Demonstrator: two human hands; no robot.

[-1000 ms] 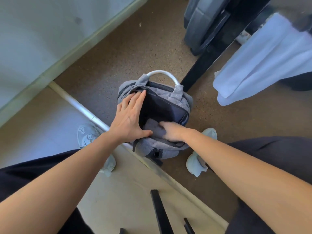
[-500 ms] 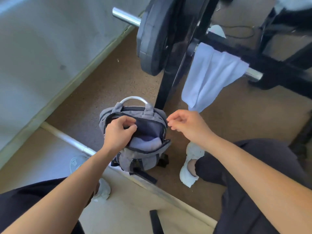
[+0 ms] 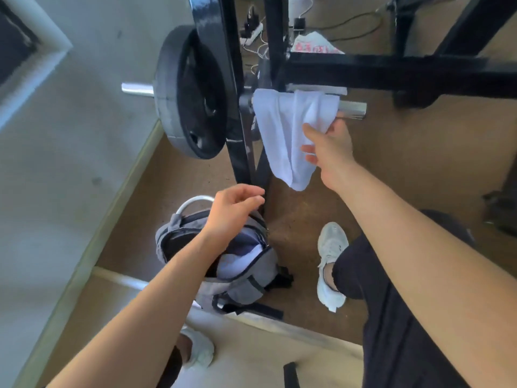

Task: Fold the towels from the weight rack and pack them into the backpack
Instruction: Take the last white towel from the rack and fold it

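My right hand (image 3: pixel 328 148) pinches white towel (image 3: pixel 282 135) between thumb and fingers; towel hangs draped over barbell (image 3: pixel 354 110) on rack. My left hand (image 3: pixel 230 212) hovers above open grey backpack (image 3: pixel 251 278) on floor, fingers loosely curled, holding nothing. Inside backpack: folded towel (image 3: pixel 232 264).

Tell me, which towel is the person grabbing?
The white towel draped over the rack's steel bar; the right hand pinches it. The other towel lies inside the backpack.

No text can be read. A white bag (image 3: pixel 314 42) on the floor behind the rack (image 3: pixel 391 71) bears red print, but it is too blurred to make out as letters or numbers.
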